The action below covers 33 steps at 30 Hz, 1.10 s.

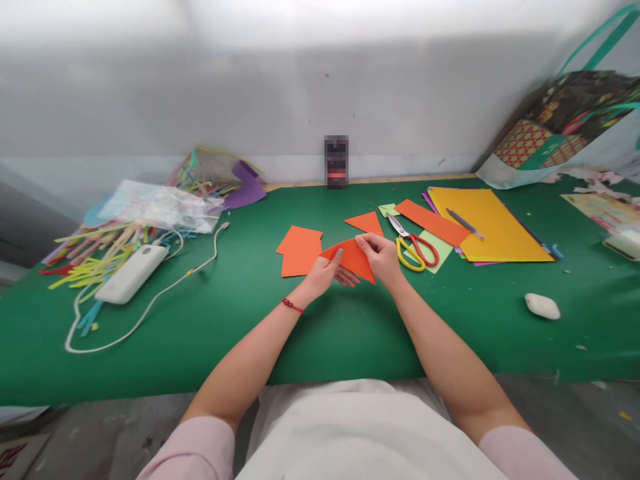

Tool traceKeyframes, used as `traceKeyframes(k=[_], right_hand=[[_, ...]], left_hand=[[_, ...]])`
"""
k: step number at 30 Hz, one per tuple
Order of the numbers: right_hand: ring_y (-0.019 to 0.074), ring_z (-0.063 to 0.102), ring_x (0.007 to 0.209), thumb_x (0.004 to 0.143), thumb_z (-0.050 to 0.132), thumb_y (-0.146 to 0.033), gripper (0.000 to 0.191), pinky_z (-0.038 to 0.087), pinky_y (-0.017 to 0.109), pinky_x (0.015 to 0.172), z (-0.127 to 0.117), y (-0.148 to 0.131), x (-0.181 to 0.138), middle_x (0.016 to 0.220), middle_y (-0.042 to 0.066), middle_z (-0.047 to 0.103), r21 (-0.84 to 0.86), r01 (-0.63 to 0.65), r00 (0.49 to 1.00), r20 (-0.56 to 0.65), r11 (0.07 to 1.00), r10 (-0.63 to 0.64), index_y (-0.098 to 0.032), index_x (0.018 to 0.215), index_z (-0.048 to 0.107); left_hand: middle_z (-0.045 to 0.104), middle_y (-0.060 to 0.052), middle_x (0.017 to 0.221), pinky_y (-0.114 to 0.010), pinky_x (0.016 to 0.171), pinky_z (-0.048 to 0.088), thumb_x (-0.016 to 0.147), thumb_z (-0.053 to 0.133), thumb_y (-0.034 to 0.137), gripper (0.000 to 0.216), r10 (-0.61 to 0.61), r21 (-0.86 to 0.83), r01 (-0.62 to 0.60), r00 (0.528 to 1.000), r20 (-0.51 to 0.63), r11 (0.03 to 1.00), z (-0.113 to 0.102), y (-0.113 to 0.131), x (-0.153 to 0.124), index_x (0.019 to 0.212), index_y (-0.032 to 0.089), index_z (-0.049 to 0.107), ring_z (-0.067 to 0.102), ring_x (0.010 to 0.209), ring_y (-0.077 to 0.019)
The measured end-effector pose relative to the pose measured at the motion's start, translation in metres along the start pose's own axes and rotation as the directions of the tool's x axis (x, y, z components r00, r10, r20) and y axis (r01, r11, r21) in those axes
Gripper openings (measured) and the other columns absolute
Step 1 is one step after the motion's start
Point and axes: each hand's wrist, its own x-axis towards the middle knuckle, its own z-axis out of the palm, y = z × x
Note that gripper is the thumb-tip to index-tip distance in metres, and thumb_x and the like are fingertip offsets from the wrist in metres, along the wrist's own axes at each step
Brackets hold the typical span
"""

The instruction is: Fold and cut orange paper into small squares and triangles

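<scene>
Between my hands, above the green table, I hold an orange paper triangle (354,259). My left hand (326,272) grips its left end, thumb on top and fingers beneath. At its upper right edge my right hand (381,257) pinches the paper. Other orange paper pieces (301,252) lie overlapping just left of my hands. Behind my right hand lies an orange triangle (366,222), partly hidden by it. Scissors (411,245) with one red and one yellow handle rest to the right, on light green paper (436,248).
An orange strip (433,222) lies against stacked coloured sheets (500,223) bearing a pen (464,223). A white case (543,306) sits at right. Leftward are a power bank (132,273) with its cable (150,319) and many paper strips (85,257). A patterned bag (545,143) leans on the wall.
</scene>
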Motion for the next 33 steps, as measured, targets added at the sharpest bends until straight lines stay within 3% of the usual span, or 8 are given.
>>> traceKeyframes(k=[4, 9, 14, 26, 33], right_hand=[[0.0115, 0.042, 0.051, 0.077, 0.054, -0.044, 0.030, 0.034, 0.025, 0.049, -0.0008, -0.0007, 0.0001, 0.055, -0.001, 0.051, -0.001, 0.005, 1.000, 0.004, 1.000, -0.005, -0.017, 0.068, 0.063], [0.0108, 0.040, 0.049, 0.077, 0.054, -0.045, 0.030, 0.033, 0.025, 0.047, -0.0016, -0.0010, -0.0001, 0.054, -0.001, 0.050, 0.007, 0.012, 1.000, -0.021, 1.000, -0.012, -0.017, 0.067, 0.062], [0.0108, 0.040, 0.050, 0.078, 0.053, -0.045, 0.031, 0.033, 0.025, 0.047, -0.0003, 0.0014, -0.0006, 0.054, -0.002, 0.050, -0.006, 0.013, 1.000, -0.012, 1.000, -0.013, -0.017, 0.068, 0.062], [0.0102, 0.040, 0.048, 0.077, 0.054, -0.048, 0.033, 0.032, 0.024, 0.045, 0.0041, -0.0002, -0.0028, 0.052, -0.002, 0.048, 0.033, -0.011, 0.999, -0.050, 0.999, 0.013, -0.017, 0.067, 0.061], [0.0125, 0.051, 0.045, 0.071, 0.060, -0.054, 0.036, 0.040, 0.026, 0.044, 0.0020, -0.0016, 0.0027, 0.051, -0.001, 0.056, 0.174, -0.075, 0.997, 0.007, 0.982, 0.075, -0.019, 0.068, 0.061]], left_hand=[[0.071, -0.015, 0.069, -0.027, 0.053, 0.051, 0.077, 0.033, 0.071, 0.070, -0.007, 0.016, 0.007, 1.000, 0.019, 1.000, -0.0019, 0.0005, 0.0010, 0.068, 0.010, 0.067, 0.066, 0.057, -0.0186], [0.072, -0.013, 0.071, -0.026, 0.053, 0.051, 0.074, 0.048, 0.065, 0.059, -0.029, 0.084, 0.020, 0.994, 0.101, 0.996, -0.0020, 0.0005, 0.0012, 0.072, 0.010, 0.068, 0.065, 0.056, -0.0168], [0.071, -0.016, 0.067, -0.027, 0.057, 0.051, 0.076, 0.045, 0.063, 0.061, -0.068, 0.093, 0.055, 0.987, 0.146, 0.994, 0.0037, -0.0036, 0.0000, 0.063, 0.008, 0.067, 0.065, 0.055, -0.0166], [0.071, -0.009, 0.067, -0.027, 0.058, 0.053, 0.067, 0.061, 0.058, 0.045, -0.014, 0.082, 0.009, 0.998, 0.056, 0.997, 0.0044, -0.0031, 0.0014, 0.068, 0.012, 0.067, 0.067, 0.061, -0.0184], [0.070, -0.006, 0.066, -0.027, 0.056, 0.051, 0.072, 0.056, 0.056, 0.043, 0.063, 0.022, -0.061, 0.984, -0.169, 0.998, -0.0050, -0.0055, 0.0087, 0.074, 0.014, 0.061, 0.065, 0.058, -0.0172]])
